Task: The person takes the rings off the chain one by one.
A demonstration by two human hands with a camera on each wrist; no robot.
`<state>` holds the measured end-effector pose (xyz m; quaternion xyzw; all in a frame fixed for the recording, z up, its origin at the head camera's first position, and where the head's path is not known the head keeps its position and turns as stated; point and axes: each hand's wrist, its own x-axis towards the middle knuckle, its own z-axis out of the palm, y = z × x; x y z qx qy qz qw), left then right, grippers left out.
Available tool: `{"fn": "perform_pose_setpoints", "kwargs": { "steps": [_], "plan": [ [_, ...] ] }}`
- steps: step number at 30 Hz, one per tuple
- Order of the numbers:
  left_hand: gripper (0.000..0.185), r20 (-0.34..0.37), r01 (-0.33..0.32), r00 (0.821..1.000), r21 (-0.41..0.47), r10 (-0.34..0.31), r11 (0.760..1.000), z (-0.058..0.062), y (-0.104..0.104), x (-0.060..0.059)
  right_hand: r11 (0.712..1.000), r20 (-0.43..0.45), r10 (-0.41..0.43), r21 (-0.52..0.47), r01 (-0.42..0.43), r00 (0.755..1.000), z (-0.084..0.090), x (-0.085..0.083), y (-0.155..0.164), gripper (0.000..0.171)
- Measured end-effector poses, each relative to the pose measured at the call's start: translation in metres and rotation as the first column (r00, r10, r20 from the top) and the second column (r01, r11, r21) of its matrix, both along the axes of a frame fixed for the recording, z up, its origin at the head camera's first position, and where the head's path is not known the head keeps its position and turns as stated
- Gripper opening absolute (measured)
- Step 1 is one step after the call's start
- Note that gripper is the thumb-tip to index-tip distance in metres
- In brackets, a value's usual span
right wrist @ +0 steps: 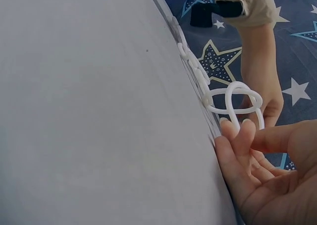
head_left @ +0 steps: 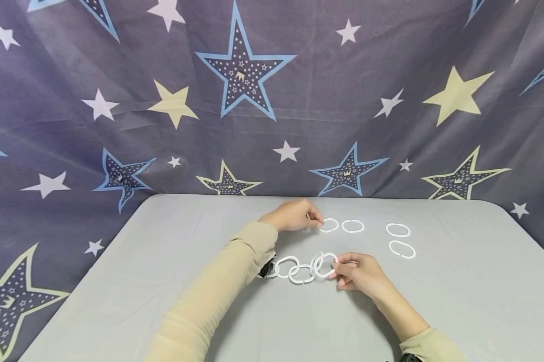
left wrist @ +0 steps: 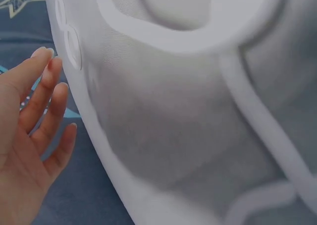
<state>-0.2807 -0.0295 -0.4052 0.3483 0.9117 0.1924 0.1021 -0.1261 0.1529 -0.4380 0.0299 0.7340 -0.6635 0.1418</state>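
Note:
My right hand (head_left: 360, 274) pinches a white oval plastic link (head_left: 327, 265) at the right end of a chain between thumb and fingers. In the right wrist view, that link (right wrist: 230, 106) stands raised and loops through its neighbour. The chain's other links (head_left: 301, 274) run left over the table, partly hidden behind my left forearm. My left hand (head_left: 294, 215) reaches across above the chain, its fingertips right at the left edge of a loose white link (head_left: 329, 231). In the left wrist view, the left hand's fingers (left wrist: 49, 121) are loosely bent beside that link (left wrist: 73, 47).
A second loose link (head_left: 353, 231) lies just right of the first. Farther right are two more links, one behind (head_left: 398, 235) and one nearer (head_left: 401, 256). The grey table (head_left: 457, 301) meets a star-patterned cloth (head_left: 299, 125) at its back edge.

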Motion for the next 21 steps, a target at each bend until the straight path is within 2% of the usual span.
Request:
{"fn": "perform_pose_setpoints", "kwargs": {
  "steps": [7, 11, 17, 21],
  "plan": [
    [0.016, 0.000, 0.044, 0.999, 0.013, -0.044, 0.999, 0.008, -0.011, 0.012, 1.000, 0.002, 0.006, -0.008, -0.006, 1.000, -0.001, -0.001, 0.003, 0.026],
    [0.018, 0.052, 0.067, 0.996, 0.047, -0.070, 0.997, 0.011, -0.014, 0.021, 1.000, -0.005, 0.016, -0.009, -0.016, 1.000, -0.001, 0.000, 0.005, 0.028],
    [0.020, 0.136, 0.131, 0.979, 0.133, -0.149, 0.982, 0.012, -0.018, 0.034, 1.000, 0.000, 0.014, -0.011, -0.014, 1.000, -0.001, 0.000, 0.004, 0.027],
    [0.022, 0.159, 0.090, 0.980, 0.193, -0.122, 0.977, 0.012, -0.023, 0.041, 1.000, 0.003, 0.010, -0.007, -0.010, 1.000, 0.000, -0.001, 0.002, 0.027]
  ]
}}
